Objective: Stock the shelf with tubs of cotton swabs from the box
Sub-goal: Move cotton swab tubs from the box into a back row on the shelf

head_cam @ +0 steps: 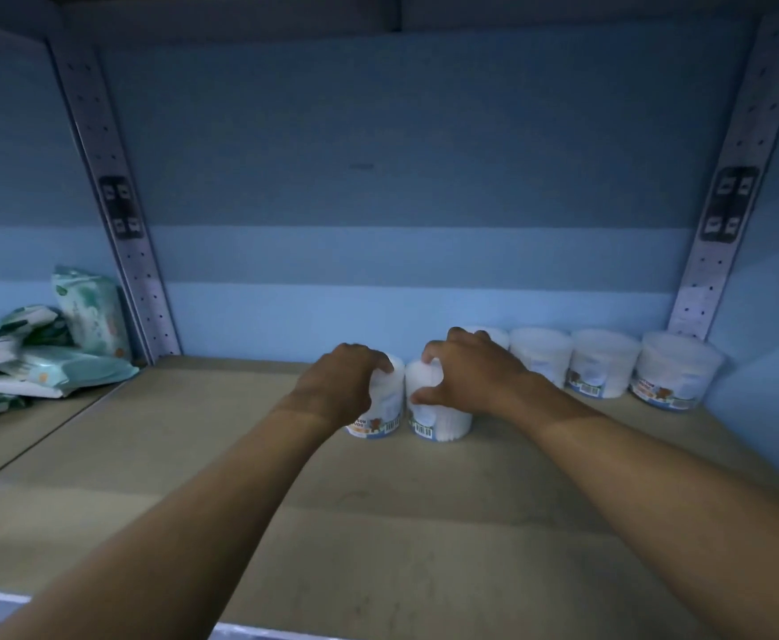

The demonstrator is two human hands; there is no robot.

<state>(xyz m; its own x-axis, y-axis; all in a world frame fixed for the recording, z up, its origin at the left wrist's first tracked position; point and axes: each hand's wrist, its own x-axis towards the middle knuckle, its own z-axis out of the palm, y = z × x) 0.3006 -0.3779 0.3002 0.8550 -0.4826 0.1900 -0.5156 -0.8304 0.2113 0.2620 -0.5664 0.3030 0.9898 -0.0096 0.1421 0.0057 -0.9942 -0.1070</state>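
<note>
Two tubs stand upright, side by side, mid-shelf (378, 524). Left hand (346, 385) grips the left tub (380, 415) from above, fingers curled over its lid. Right hand (466, 376) grips the right tub (433, 408), thumb on its near side. Further tubs line the far wall to the right; the far-right tub (676, 371) sits in the corner. Wipe packs (55, 353) lie heaped far left.

tubs (602, 362) on shelf (239, 478), wipes (46, 358) left
</note>
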